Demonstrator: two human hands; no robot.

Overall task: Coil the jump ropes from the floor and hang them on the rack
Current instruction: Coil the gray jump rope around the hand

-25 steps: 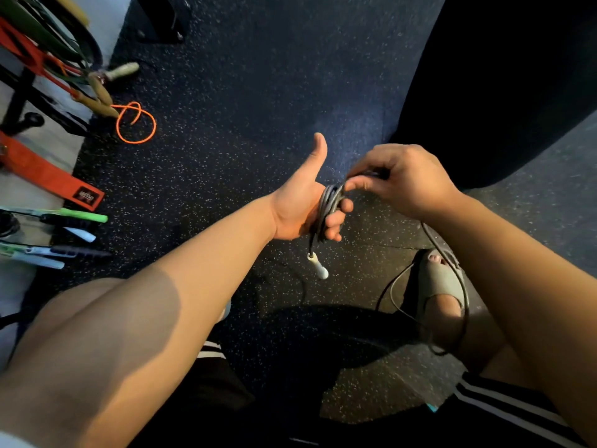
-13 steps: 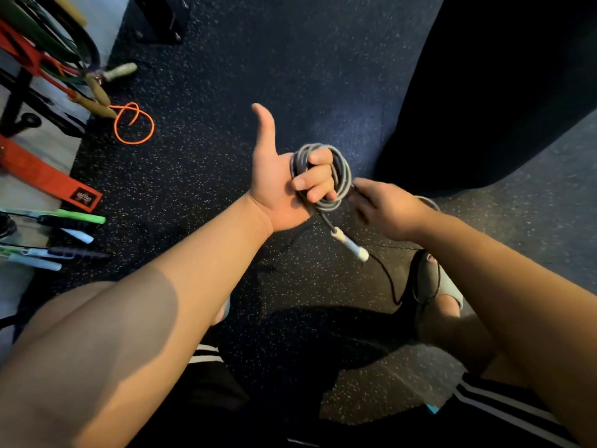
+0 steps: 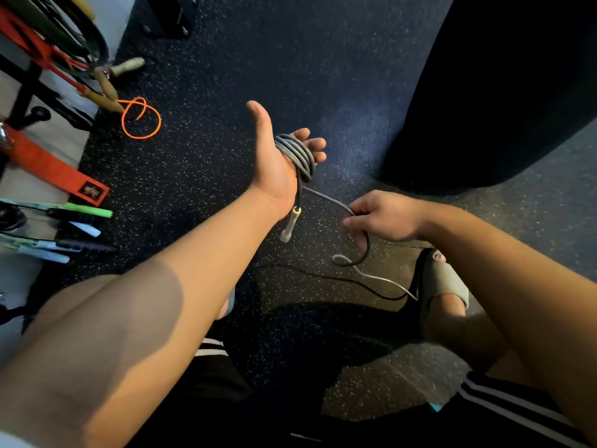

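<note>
Grey jump rope [image 3: 295,153] in coils; orange rope [image 3: 141,137] seemingly on floor [image 3: 290,59].

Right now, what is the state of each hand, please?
Left hand: open, fingers nearly straight, with the gray jump rope coiled around them.
Right hand: closed, gripping the loose part of the same rope.

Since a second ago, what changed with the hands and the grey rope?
The right hand drew away from the coil, down and right, and now grips the free length of the grey rope. The left hand opened its fingers; the coil sits wrapped round them, and the white handle hangs below the wrist. Unchanged: the orange rope by the rack, the loose tail on the floor.
</note>
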